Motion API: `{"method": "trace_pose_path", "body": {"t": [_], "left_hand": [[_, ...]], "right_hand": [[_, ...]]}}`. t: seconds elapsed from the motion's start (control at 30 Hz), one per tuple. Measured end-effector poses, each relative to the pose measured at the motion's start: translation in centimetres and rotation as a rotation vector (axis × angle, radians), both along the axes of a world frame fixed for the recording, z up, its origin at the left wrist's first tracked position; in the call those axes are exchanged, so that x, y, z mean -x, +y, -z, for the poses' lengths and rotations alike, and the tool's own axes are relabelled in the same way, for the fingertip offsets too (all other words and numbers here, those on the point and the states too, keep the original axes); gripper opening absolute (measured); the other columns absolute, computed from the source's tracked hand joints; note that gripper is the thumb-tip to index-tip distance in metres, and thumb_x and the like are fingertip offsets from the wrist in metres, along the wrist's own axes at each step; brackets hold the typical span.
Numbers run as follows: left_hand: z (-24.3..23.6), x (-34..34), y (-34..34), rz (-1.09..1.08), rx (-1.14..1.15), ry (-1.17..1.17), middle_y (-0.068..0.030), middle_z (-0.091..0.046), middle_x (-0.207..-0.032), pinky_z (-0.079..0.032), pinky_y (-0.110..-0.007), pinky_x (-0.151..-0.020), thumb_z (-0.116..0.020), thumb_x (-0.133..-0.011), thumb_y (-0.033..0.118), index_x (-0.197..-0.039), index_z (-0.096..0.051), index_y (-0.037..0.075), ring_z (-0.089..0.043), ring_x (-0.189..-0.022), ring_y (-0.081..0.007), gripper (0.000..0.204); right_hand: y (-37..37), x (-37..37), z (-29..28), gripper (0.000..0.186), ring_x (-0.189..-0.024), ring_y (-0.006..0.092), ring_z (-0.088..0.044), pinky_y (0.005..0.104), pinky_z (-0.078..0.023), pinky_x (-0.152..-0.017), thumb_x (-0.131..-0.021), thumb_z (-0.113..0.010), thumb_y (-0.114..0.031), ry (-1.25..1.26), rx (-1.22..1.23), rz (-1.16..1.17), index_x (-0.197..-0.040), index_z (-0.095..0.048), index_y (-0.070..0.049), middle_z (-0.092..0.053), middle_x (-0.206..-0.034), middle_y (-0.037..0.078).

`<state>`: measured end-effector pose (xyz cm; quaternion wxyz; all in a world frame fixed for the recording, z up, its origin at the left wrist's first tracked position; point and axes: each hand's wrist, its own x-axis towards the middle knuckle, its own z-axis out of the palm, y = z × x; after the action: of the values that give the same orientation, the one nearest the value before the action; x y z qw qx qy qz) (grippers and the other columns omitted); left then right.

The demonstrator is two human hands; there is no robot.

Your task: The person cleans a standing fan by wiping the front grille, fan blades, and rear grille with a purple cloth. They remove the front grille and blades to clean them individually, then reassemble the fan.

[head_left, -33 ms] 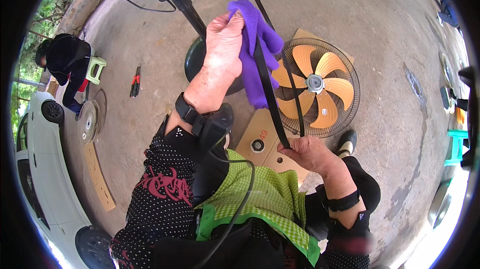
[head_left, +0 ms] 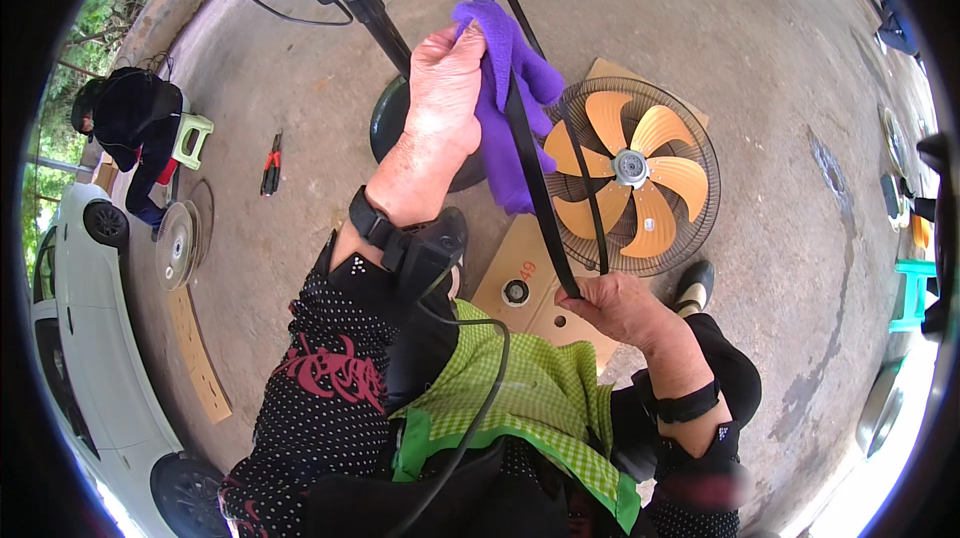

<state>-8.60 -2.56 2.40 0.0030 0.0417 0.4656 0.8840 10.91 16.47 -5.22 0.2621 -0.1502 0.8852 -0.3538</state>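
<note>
My left hand [head_left: 445,78] is closed on a purple cloth [head_left: 512,153], which is folded against a flat black hoop-like band [head_left: 532,163]. The cloth hangs down from my fingers along the band, hiding part of it. My right hand [head_left: 622,308] pinches the lower end of the same band, and the band's far end loops up past the cloth. Below and to the right of the cloth lies a fan head [head_left: 630,168] with orange blades and a round dark wire grille. It rests on cardboard on the floor.
A black fan stand [head_left: 375,23] with a round base [head_left: 390,118] stands ahead. Cardboard [head_left: 520,258] with a small round part lies between my feet. Red-handled pliers [head_left: 271,166] are on the concrete at left. Beyond are a person [head_left: 140,118], a stool [head_left: 190,138] and a white car [head_left: 105,318].
My left hand and the purple cloth have shifted very slightly to the left, and the top of the band tilts a little with them. My right hand stays put.
</note>
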Motion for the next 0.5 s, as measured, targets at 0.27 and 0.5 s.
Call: {"method": "trace_pose_path", "body": {"t": [0.27, 0.5], "left_hand": [[0.2, -3.0, 1.3, 0.193, 0.047, -0.030, -0.0132, -0.068, -0.074, -0.055, -0.034, -0.055, -0.056, -0.100, 0.020, -0.087, -0.063, 0.002, -0.067, -0.059, -0.0222, 0.023], [1.0, -7.0, 2.9, 0.426, 0.207, -0.036, -0.0061, -0.068, -0.074, -0.051, -0.024, -0.059, -0.055, -0.102, 0.021, -0.085, -0.063, 0.001, -0.064, -0.062, -0.0112, 0.027]], "right_hand": [[1.0, 1.1, -0.1, 0.039, -0.092, 0.0337, -0.067, 0.0410, -0.054, -0.078, -0.090, -0.063, -0.019, -0.006, -0.153, 0.008, -0.127, -0.057, -0.007, -0.070, -0.097, 0.017], [2.0, 2.3, -1.7, 0.042, -0.103, 0.0139, -0.062, 0.0305, -0.050, -0.090, -0.099, -0.060, -0.015, -0.144, 0.658, 0.397, -0.137, -0.049, -0.002, -0.067, -0.112, 0.007]]}}
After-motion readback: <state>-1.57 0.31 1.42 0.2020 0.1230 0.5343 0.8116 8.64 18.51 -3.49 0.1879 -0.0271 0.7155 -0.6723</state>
